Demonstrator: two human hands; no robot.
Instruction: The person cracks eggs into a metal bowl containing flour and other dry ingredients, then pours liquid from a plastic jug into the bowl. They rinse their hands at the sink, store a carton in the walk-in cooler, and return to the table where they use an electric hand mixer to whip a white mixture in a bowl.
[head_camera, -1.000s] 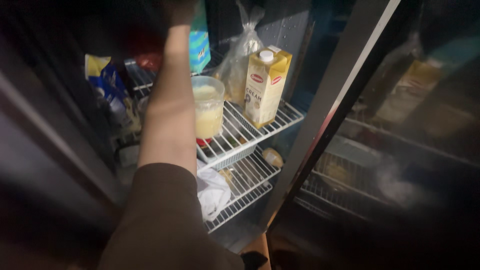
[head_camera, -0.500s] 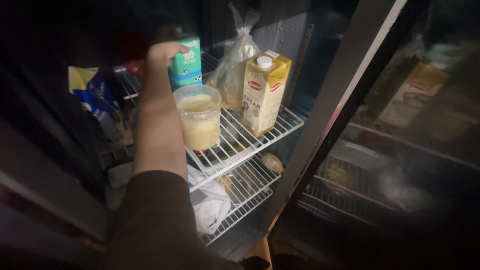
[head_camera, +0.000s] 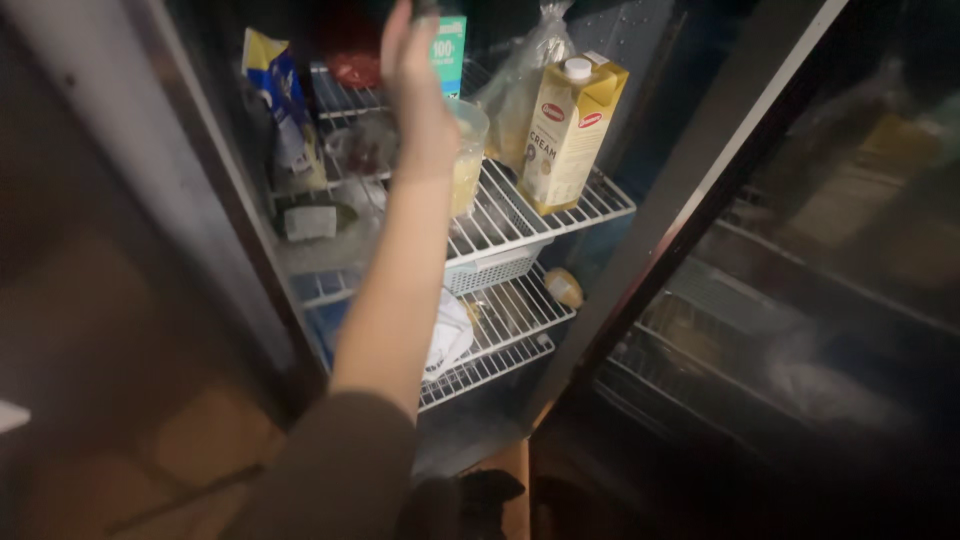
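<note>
While raised, the left hand (head_camera: 415, 95) nears the teal carton (head_camera: 449, 50).

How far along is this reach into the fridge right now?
Done: the fridge door stands open and the arm is inside. In hand: the left hand is raised before the teal carton; its fingers run off-frame, so grip is unclear. Left: the tub and yellow carton stand on the wire shelf.

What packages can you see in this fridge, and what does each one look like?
Tall yellow carton: upright at the right of the upper wire shelf, white screw cap, red oval marks.
Teal and white carton: at the back, beside the raised hand.
Blue and yellow bag: at the left side.
Clear plastic bag: behind the yellow carton.
</note>
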